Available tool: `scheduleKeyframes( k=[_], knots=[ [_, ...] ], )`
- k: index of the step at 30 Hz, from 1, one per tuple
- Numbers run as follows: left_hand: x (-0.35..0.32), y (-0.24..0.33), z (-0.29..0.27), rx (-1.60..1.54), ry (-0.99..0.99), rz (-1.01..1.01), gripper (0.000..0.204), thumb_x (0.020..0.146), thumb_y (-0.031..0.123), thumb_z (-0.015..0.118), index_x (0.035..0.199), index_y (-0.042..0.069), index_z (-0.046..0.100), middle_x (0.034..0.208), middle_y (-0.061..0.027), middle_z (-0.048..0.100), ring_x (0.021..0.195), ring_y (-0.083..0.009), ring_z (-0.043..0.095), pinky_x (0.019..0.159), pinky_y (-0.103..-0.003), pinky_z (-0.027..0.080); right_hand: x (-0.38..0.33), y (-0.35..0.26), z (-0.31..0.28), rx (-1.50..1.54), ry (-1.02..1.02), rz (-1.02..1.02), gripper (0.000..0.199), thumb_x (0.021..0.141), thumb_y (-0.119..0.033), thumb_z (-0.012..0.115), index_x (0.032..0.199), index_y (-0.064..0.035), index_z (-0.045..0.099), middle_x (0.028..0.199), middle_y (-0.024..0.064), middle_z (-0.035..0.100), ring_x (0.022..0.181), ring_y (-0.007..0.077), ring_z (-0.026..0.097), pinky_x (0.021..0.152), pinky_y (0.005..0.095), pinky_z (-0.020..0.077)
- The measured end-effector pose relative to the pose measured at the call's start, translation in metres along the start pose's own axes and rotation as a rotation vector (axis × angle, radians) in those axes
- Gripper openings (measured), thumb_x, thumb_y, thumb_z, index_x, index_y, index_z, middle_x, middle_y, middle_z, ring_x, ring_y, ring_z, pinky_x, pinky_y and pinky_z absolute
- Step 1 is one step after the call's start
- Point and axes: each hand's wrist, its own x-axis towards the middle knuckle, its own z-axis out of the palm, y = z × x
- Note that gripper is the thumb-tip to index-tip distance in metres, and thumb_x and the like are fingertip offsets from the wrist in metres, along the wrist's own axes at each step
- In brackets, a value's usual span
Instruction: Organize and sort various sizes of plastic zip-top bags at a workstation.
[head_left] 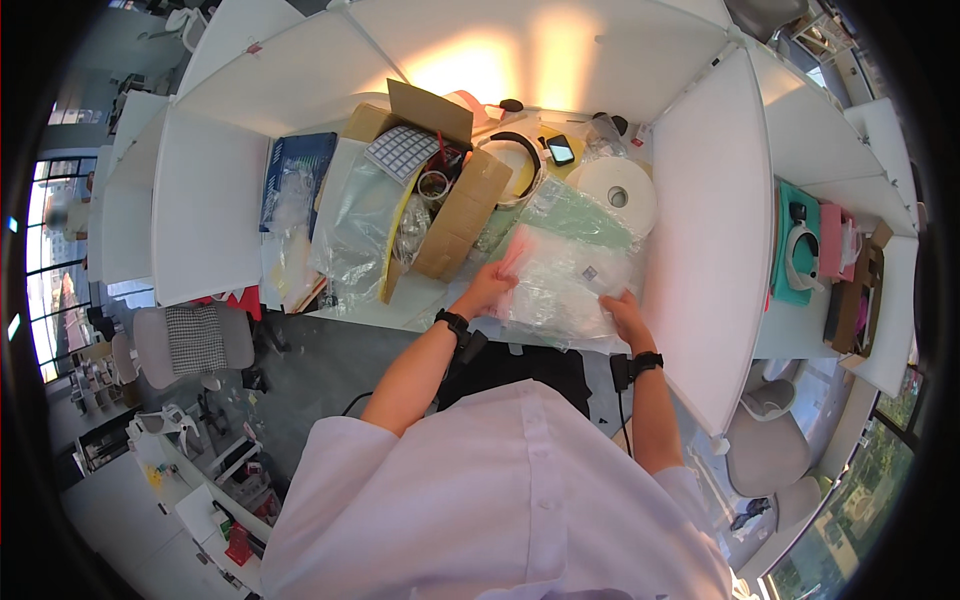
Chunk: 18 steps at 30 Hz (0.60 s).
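Between my hands lies a stack of clear plastic bags point(560, 285) with a small dark square label and a pinkish left edge. My left hand point(488, 290) closes on that pinkish edge. On the opposite side my right hand point(625, 313) pinches the near right corner, thumb and fingers together. Just beyond, pale green plastic packaging point(575, 212) is partly covered by the bags. A white round roll point(617, 195) with a hole in its middle sits past my right hand. To the left stands an open cardboard box point(465, 215) holding a white keyboard point(402, 153) and several small items.
White partition panels point(705, 230) enclose the desk at the back and sides. Behind the bags are a white headset with a dark band point(520, 165) and a phone point(560, 150). Blue packaging point(298, 180) lies far left. A grey chair point(195, 345) stands outside the left panel.
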Motion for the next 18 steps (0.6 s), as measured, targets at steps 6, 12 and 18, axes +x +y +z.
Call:
scheduleKeyframes(
  k=[6,12,18],
  knots=[
    [-0.016,0.009,-0.003,-0.106,-0.044,0.028,0.034,0.089,0.008,0.065,0.122,-0.001,0.058,0.101,-0.0054,0.065,0.087,-0.0134,0.062,0.075,-0.031,0.051,-0.009,-0.008,0.005,0.000,0.022,0.037,0.044,0.084,-0.008,0.066,0.124,0.0035,0.054,0.110,0.0126,0.066,0.093,0.0236,0.065,0.083,0.0367,0.0527],
    [-0.021,0.000,-0.008,-0.166,-0.066,0.014,0.029,0.090,0.010,0.066,0.117,0.001,0.061,0.097,-0.0028,0.064,0.085,-0.0120,0.062,0.074,-0.030,0.051,-0.024,-0.020,0.015,-0.035,0.044,0.031,0.042,0.084,-0.008,0.065,0.123,0.0014,0.055,0.109,0.0107,0.066,0.092,0.0222,0.065,0.080,0.0361,0.0537],
    [-0.044,0.003,-0.023,-0.224,-0.090,-0.002,0.030,0.090,0.010,0.066,0.117,0.001,0.059,0.101,-0.0043,0.064,0.089,-0.0144,0.063,0.076,-0.033,0.052,-0.053,-0.047,0.045,-0.145,0.132,-0.072,0.040,0.082,-0.007,0.061,0.120,0.0023,0.058,0.106,0.0105,0.067,0.088,0.0210,0.065,0.080,0.0333,0.0520]
  ],
)
